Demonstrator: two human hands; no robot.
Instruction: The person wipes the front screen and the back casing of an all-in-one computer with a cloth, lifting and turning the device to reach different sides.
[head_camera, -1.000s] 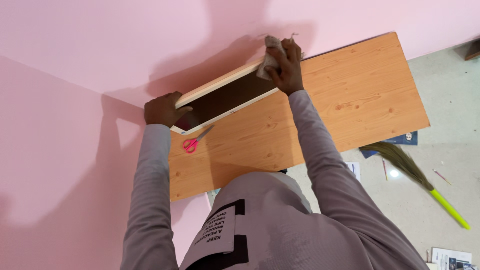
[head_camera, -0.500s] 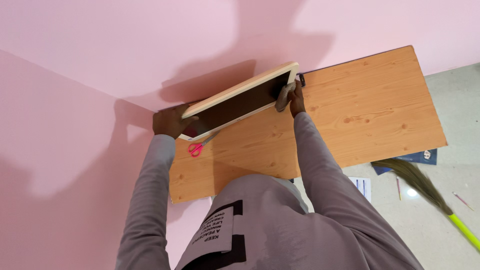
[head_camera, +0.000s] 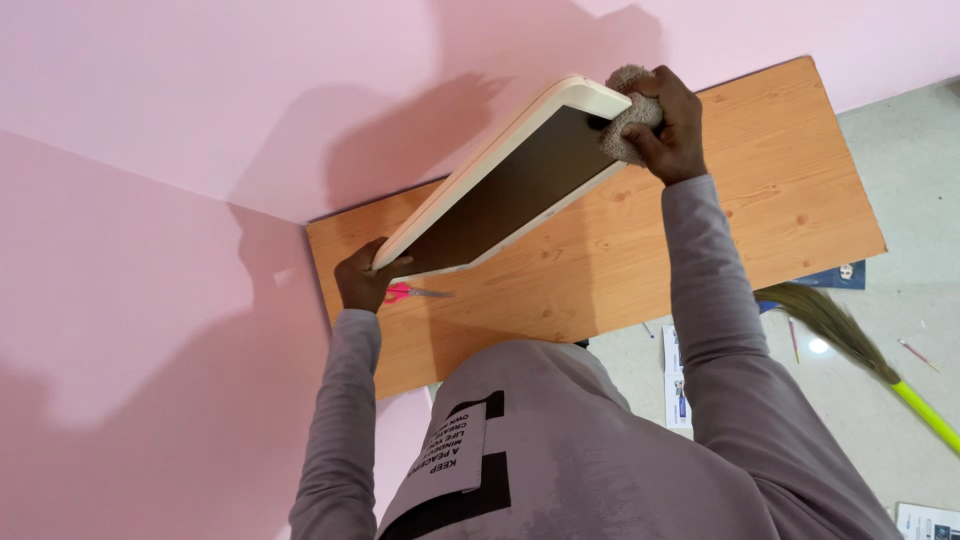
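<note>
Seen from the head camera, the cream-framed dark panel (head_camera: 505, 185) is tilted above the wooden tabletop (head_camera: 740, 215), the left hand (head_camera: 362, 279) gripping its lower corner, the right hand (head_camera: 668, 125) pressing a beige cloth (head_camera: 626, 128) to its upper corner, pink scissors (head_camera: 405, 293) lying beneath it.

Framed panel (head_camera: 505, 185) in my left hand (head_camera: 362, 278): smooth cream frame, plastic or painted wood, I cannot tell which; dark, matt-looking face. Cloth (head_camera: 628, 122) under my right hand (head_camera: 668, 128): coarse, nubbly beige fabric. Table (head_camera: 740, 210): wood-grain top, orange-brown, smooth with a low sheen. Scissors (head_camera: 410, 293): glossy pink plastic handles, grey metal blades. My sleeves (head_camera: 705, 300): soft matt grey knit. Walls (head_camera: 150, 200): matt pink paint. Broom (head_camera: 850, 345): dry fibrous bristles, glossy yellow-green handle.
</note>
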